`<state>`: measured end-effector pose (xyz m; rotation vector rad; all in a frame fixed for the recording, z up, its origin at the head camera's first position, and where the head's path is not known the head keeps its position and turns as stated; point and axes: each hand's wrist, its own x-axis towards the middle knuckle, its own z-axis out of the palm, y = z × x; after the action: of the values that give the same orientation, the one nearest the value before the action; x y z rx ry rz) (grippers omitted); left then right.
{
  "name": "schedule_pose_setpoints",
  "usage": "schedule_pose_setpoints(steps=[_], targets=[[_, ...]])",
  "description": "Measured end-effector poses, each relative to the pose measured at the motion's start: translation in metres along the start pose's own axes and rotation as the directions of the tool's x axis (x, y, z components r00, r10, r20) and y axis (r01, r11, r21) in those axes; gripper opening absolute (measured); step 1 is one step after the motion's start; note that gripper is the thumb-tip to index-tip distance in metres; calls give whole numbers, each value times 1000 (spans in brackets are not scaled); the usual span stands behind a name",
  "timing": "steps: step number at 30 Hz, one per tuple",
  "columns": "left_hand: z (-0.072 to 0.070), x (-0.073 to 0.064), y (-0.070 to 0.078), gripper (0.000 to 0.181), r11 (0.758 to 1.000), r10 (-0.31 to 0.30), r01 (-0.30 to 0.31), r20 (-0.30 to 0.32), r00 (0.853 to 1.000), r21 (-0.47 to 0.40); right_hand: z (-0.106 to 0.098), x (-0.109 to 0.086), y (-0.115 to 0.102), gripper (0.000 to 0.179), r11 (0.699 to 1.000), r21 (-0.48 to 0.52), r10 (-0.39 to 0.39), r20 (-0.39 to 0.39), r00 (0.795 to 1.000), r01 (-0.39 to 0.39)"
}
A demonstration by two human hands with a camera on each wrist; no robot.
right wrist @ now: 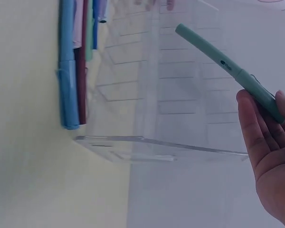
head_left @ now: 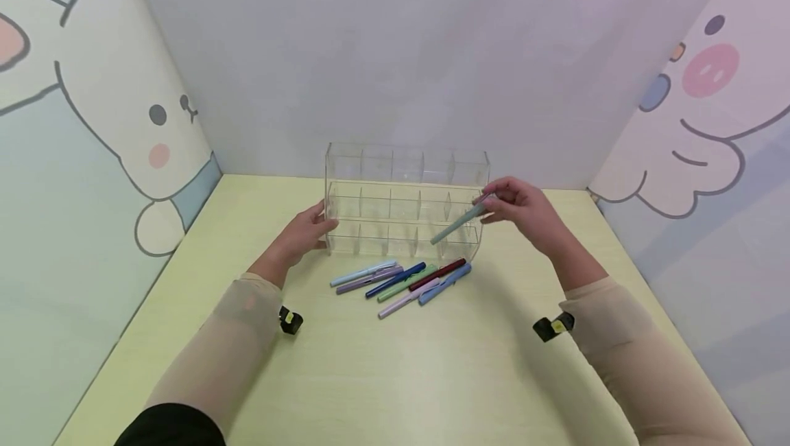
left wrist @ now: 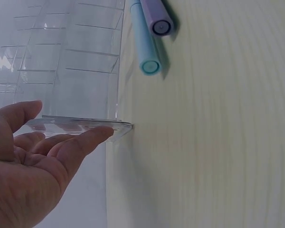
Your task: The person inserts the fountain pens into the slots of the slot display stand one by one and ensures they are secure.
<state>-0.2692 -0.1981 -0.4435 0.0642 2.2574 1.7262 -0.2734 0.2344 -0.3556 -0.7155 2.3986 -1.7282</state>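
A clear acrylic organizer with three stepped rows of compartments stands on the table. My left hand holds it by its left side panel, the thumb on one side and the fingers along the outer face. My right hand pinches a grey-green pen near its clip end, in front of the right part of the organizer. In the right wrist view the pen slants, its free end pointing away from the hand.
Before the organizer lies a row of several pens, including a light blue pen, a dark blue pen, a dark red pen and a blue pen. Cartoon-printed panels border the table, with a pale wall behind.
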Motion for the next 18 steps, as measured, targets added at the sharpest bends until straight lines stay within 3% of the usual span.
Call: schedule_pose_setpoints(steps=[9,18], targets=[[0,2,-4,66,1000,11,-11,3,1000,-11,-5,42,-32,31,998,-7,-67,-75,995,66],[0,3,-5,65,1000,11,-11,0,1000,-23,1,77,-59,36,994,67,-77,-112,991,85]])
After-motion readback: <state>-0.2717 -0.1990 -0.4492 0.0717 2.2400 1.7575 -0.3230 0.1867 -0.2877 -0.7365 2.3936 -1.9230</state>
